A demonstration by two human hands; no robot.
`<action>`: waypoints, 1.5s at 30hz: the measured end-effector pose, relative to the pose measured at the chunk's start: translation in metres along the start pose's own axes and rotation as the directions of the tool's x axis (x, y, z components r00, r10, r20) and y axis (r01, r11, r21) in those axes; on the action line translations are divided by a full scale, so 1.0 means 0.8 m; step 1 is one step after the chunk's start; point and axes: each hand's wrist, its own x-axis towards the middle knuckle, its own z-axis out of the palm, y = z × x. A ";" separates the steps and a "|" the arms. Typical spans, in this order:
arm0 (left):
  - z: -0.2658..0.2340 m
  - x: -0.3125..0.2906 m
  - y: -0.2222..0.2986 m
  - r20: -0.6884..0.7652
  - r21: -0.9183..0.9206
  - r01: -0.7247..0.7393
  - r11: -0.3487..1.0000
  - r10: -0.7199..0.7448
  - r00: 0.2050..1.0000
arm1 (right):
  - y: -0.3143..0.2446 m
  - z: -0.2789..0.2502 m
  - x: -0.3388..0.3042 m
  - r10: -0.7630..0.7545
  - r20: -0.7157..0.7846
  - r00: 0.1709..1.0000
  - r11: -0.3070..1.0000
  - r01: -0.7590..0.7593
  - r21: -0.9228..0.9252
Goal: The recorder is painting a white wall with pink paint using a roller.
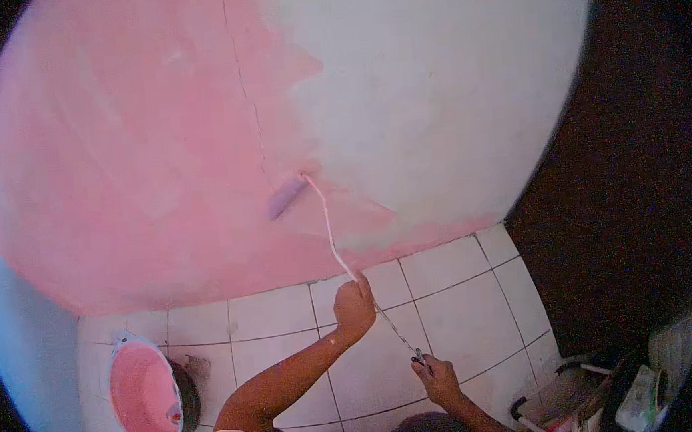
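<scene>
A paint roller (288,197) with a long handle rests against the wall (157,149), its sleeve tilted on the pink painted part. My left hand (355,305) is closed round the upper handle, near where the pink-smeared metal rod comes down. Lower on the same handle, close to its dark end, my right hand (440,379) is wrapped round it. Between the two hands a stretch of the speckled handle shows. The wall is pink on the left and whitish on the right, with a ragged border beside the roller.
On the tiled floor (278,389) at the left stands a dark bucket (187,400) with pink paint inside. A thin crack runs down the wall. At the lower right is a cluster of objects with a pale container (641,396). A dark area lies beyond the wall's right edge.
</scene>
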 end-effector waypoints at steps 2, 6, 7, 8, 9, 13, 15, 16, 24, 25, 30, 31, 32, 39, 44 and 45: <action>0.005 -0.009 0.001 0.009 0.214 -0.120 0.970 0.121 0.993 | -0.003 0.016 -0.020 0.053 -0.028 0.998 0.996 -0.051 0.069; 0.063 -0.036 0.013 0.117 0.051 -0.076 0.996 0.069 0.991 | 0.022 0.047 -0.061 0.341 -0.020 0.940 0.931 -0.334 0.149; 0.076 -0.034 0.016 0.114 0.033 -0.037 0.999 0.033 0.993 | 0.028 0.047 -0.063 0.267 -0.061 0.962 0.952 -0.253 0.172; 0.082 -0.035 0.016 0.167 0.034 0.011 0.999 -0.016 0.986 | 0.029 0.044 -0.061 0.175 -0.076 0.982 0.978 -0.164 0.129; 0.081 -0.031 0.015 0.114 0.024 -0.009 1.000 0.007 0.993 | 0.026 0.037 -0.055 0.140 -0.102 0.985 0.989 -0.134 0.066; 0.019 -0.002 0.000 -0.154 0.140 0.014 0.990 0.008 0.988 | -0.025 0.009 -0.015 0.077 -0.022 0.997 0.996 -0.075 0.053; -0.026 0.015 -0.008 -0.157 -0.014 0.129 0.992 -0.129 0.979 | -0.053 0.003 0.006 -0.021 0.072 0.997 0.993 0.012 0.120; -0.041 0.020 -0.012 -0.124 -0.053 0.191 0.980 -0.196 0.973 | -0.061 0.006 0.011 -0.011 0.061 0.998 0.993 0.004 0.121; 0.031 -0.044 -0.014 0.000 0.205 -0.152 0.967 0.155 0.988 | 0.025 0.081 -0.045 0.183 0.005 0.983 0.982 -0.183 0.053; 0.048 -0.042 -0.013 0.209 0.221 -0.108 0.969 0.061 0.976 | 0.039 0.084 -0.049 0.217 -0.024 0.976 0.976 -0.216 0.033; 0.066 -0.038 -0.002 -0.121 0.156 -0.032 0.987 0.052 0.991 | 0.034 0.067 -0.041 0.243 -0.030 0.970 0.967 -0.244 -0.072; 0.053 -0.034 -0.002 -0.206 0.222 -0.010 0.975 0.056 0.977 | 0.018 0.061 -0.036 0.123 -0.057 0.991 0.992 -0.122 0.013; 0.036 -0.024 -0.004 -0.238 0.197 0.010 0.980 0.038 0.970 | 0.000 0.054 -0.028 0.045 -0.059 0.997 0.996 -0.040 0.075; -0.068 0.012 -0.019 -0.631 0.084 0.078 0.993 -0.007 0.776 | -0.076 0.051 0.030 -0.182 0.024 0.983 0.981 0.180 0.072; 0.012 -0.029 -0.024 -0.054 0.091 0.054 0.994 -0.049 0.997 | 0.052 0.103 -0.008 -0.160 -0.212 0.964 0.985 0.168 0.022; 0.037 -0.031 -0.025 0.114 0.039 0.034 0.999 -0.038 0.993 | 0.088 0.105 -0.013 -0.154 -0.258 0.954 0.988 0.153 -0.026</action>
